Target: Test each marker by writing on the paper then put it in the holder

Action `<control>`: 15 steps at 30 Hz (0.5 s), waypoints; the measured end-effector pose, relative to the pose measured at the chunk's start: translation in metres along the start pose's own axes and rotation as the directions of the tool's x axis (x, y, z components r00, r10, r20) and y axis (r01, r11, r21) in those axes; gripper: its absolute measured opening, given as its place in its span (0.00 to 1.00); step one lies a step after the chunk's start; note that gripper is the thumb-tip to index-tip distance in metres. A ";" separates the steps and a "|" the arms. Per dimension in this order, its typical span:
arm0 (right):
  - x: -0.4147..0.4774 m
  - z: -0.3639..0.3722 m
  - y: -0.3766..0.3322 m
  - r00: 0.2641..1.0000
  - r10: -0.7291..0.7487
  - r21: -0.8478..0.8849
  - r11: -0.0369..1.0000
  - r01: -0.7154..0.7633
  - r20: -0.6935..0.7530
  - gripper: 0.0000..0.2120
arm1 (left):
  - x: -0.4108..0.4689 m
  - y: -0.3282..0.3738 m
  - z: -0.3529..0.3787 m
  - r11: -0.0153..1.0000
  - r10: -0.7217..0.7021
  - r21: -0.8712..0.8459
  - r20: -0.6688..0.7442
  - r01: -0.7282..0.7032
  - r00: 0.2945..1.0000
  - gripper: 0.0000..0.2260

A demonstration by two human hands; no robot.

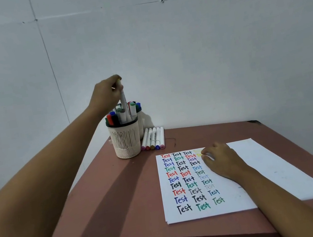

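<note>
The left hand (107,94) is up over the holder (126,140), its fingers curled and pinching the top end of a white marker (124,103). The marker hangs nearly upright below the fingertips, with a bit of yellowish cap showing just above the thumb. Its lower end has dipped in among the other markers (119,115) that crowd the cup, so it stands inside the rim while the hand grips it well above the other caps. The holder is a cream slotted cup with a dark rim, standing near the far left edge of the reddish-brown table (111,198). A second cup (142,123) of markers stands close behind it, mostly hidden. Just to the right of the holder, five white markers (152,138) lie side by side on the table with their coloured ends toward me, touching one another and leaning back toward the wall (181,52). The paper (266,164) lies nearer on the table, covered in rows of the word "Test" in red, black, blue, green and a faint yellow. The right hand (223,161) rests on the sheet beside the top rows, fingers loosely bent with the tips down on the paper and nothing visible in them.
</note>
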State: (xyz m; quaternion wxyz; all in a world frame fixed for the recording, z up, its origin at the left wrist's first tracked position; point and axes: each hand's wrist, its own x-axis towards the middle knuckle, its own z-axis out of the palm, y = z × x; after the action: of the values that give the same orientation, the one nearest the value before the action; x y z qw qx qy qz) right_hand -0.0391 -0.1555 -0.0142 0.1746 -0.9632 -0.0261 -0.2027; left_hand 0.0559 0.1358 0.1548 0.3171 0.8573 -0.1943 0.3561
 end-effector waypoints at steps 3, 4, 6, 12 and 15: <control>0.001 0.000 0.001 1.000 -0.004 -0.008 1.000 0.004 0.000 0.15 | -0.014 -0.005 0.014 0.999 -0.009 0.050 0.062 0.006 0.998 0.12; 0.001 0.001 0.001 1.000 -0.005 -0.010 1.000 0.005 0.001 0.15 | -0.018 -0.008 0.018 0.998 -0.011 0.066 0.081 0.005 0.997 0.13; 0.002 0.001 0.001 1.000 -0.006 -0.005 1.000 0.006 -0.003 0.15 | -0.024 -0.014 0.023 0.989 -0.019 0.147 0.145 -0.003 0.989 0.15; 0.003 0.002 0.002 1.000 -0.011 -0.025 1.000 0.011 -0.001 0.15 | -0.037 -0.024 0.029 0.966 -0.022 0.258 0.134 -0.014 0.991 0.14; 0.004 0.003 0.003 1.000 -0.013 -0.031 0.999 0.013 0.001 0.15 | -0.040 -0.027 0.027 0.960 0.096 0.251 0.116 -0.123 0.989 0.12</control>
State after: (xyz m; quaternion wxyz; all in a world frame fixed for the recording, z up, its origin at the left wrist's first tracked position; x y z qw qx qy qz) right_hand -0.0343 -0.1573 -0.0161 0.1581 -0.9657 -0.0292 -0.2038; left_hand 0.0577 0.1410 0.0995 0.1724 0.8963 -0.2097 0.3506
